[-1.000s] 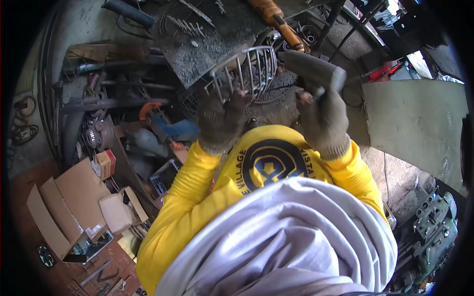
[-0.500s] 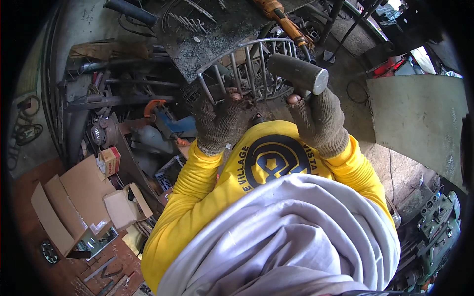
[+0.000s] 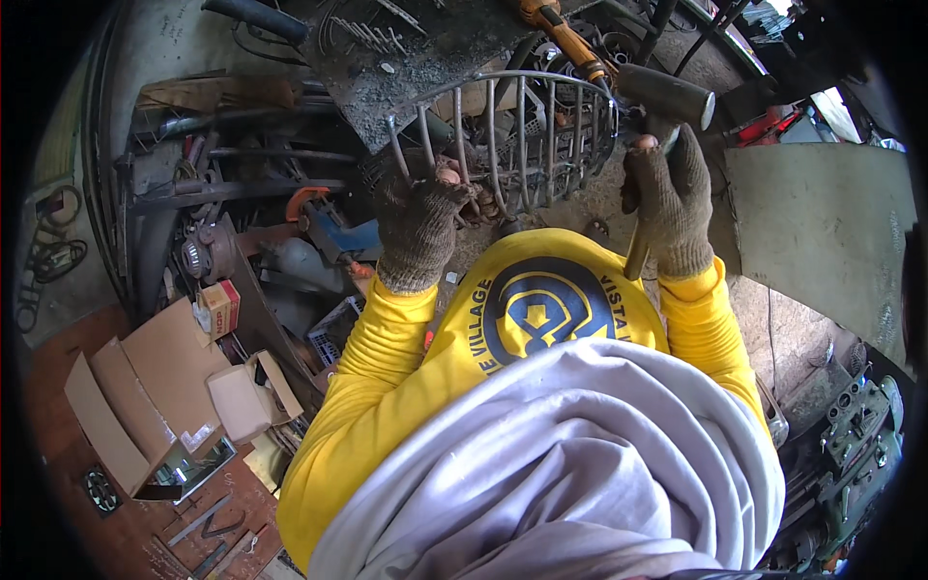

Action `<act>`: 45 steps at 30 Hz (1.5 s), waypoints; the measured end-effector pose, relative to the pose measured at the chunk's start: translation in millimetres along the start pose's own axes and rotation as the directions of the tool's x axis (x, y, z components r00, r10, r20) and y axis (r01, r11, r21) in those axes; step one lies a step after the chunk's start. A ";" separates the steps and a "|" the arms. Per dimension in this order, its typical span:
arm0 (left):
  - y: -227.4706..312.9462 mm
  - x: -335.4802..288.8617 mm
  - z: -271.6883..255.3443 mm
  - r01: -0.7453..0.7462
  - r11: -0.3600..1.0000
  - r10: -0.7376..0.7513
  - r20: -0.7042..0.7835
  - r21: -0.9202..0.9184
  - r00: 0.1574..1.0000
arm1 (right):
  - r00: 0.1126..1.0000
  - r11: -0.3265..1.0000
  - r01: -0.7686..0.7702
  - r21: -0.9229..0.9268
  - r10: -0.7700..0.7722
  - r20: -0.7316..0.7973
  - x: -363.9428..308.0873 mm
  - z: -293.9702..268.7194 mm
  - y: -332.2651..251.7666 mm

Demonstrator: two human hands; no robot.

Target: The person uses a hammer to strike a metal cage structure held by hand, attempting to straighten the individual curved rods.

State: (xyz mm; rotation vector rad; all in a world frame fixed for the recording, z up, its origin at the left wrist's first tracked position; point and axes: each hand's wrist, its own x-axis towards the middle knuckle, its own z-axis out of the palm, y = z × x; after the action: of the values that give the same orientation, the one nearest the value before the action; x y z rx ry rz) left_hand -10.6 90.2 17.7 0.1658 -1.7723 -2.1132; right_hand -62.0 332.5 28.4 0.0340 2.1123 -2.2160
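Note:
A curved metal rack of round bars (image 3: pixel 494 135) stands tilted in front of me, its long rim arching away from my body. My left hand (image 3: pixel 416 232), in a brown knitted glove with bare fingertips, is closed around the rack's bars at its near left end. My right hand (image 3: pixel 677 208), gloved alike, grips a hammer (image 3: pixel 667 95) by its handle. The hammer's thick cylindrical head is just beyond the rack's right end; whether they touch I cannot tell. Below my right fist the handle's lower end sticks out.
An orange power tool (image 3: pixel 570 46) lies beyond the rack, beside a dusty worktop (image 3: pixel 372 82) with metal rods. At left are a blue tool with an orange guard (image 3: pixel 343 227) and open cardboard boxes (image 3: pixel 145 387). A large pale sheet (image 3: pixel 822 227) stands right, with greenish machinery (image 3: pixel 860 454) below.
My right hand and the hammer have moved right, off the front of the rack to its right end. The rack has turned and shifted slightly right, still held by my left hand.

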 end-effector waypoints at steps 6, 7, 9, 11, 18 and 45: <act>13.2 -3.2 -1.9 0.098 0.966 -0.118 0.070 0.239 0.991 | 0.997 0.998 0.045 -0.045 -0.047 -0.054 14.3 -10.7 13.2; 11.8 -2.7 -4.1 0.085 0.978 -0.104 0.094 0.188 0.990 | 0.996 0.997 0.070 -0.042 -0.072 -0.056 16.3 -11.0 13.6; 7.7 0.4 -7.6 0.082 0.997 -0.083 0.163 0.011 0.983 | 0.990 0.988 0.122 -0.094 -0.127 -0.060 21.9 -13.5 17.2; 8.1 4.0 -4.2 0.110 0.990 -0.097 0.135 -0.092 0.986 | 0.984 0.976 0.163 -0.147 -0.172 -0.052 25.1 -13.6 18.5; 2.2 15.8 -1.3 0.194 0.962 -0.198 -0.003 -0.192 0.980 | 0.984 0.950 0.160 -0.268 -0.176 -0.035 36.0 -9.5 25.0; 32.8 5.9 17.0 0.143 0.954 -0.171 0.085 0.265 0.982 | 0.946 0.884 0.277 -0.376 -0.320 -0.057 29.5 -3.4 29.8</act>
State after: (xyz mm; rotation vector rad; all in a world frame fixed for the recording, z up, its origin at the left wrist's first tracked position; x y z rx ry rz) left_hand -14.7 99.4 53.8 0.2758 -2.1616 -2.0213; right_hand -89.4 333.3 -3.6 -0.2049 2.7264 -1.9600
